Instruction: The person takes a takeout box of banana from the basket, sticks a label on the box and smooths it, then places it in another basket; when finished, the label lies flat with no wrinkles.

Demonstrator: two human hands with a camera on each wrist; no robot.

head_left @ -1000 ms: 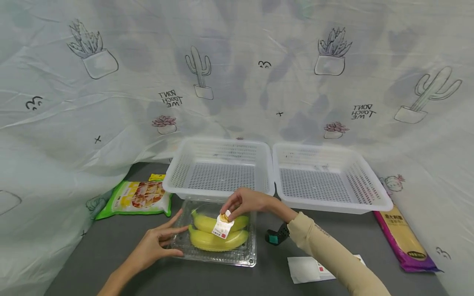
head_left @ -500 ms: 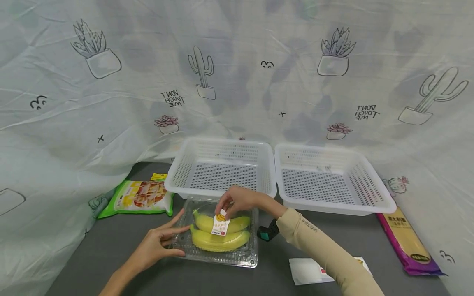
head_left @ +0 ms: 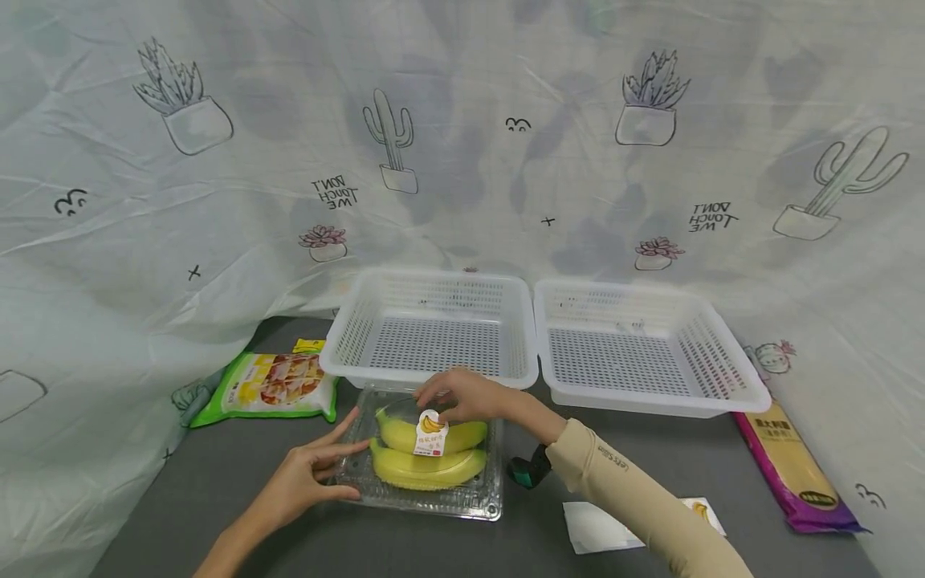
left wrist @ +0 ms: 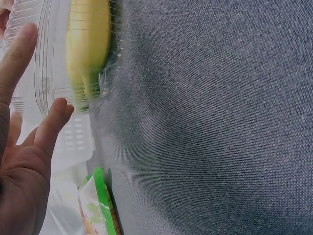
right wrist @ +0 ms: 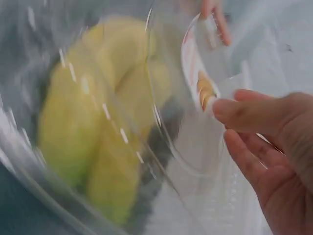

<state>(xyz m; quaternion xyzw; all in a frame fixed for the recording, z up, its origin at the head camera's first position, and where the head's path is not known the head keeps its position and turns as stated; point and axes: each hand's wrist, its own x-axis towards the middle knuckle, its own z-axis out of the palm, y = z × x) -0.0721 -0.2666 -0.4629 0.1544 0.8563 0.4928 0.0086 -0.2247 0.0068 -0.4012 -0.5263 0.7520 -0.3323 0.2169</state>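
A clear plastic clamshell box (head_left: 462, 503) holding yellow bananas (head_left: 426, 471) lies on the dark tabletop in the head view. My left hand (head_left: 296, 475) rests against its left side, fingers spread and mostly straight; the left wrist view shows the fingertips at the box edge. Over the lid, my right hand (head_left: 466, 395) pinches the edge of a white label (head_left: 429, 446) printed with bananas. In the right wrist view the thumb sits on the label's edge, near the lid. Whether the label touches the lid cannot be told.
Two white plastic baskets (head_left: 433, 377) stand behind the box. A green-edged food bag (head_left: 282, 384) lies left and a purple-and-gold packet (head_left: 788, 461) lies right. White label paper (head_left: 596, 527) lies under the right forearm. A black strap (head_left: 529, 468) hangs below the right wrist.
The label, tilted at first, now stands straight over the bananas. The right hand has shifted slightly left, with its fingers less over the label's printed top. The left hand and box stay put.
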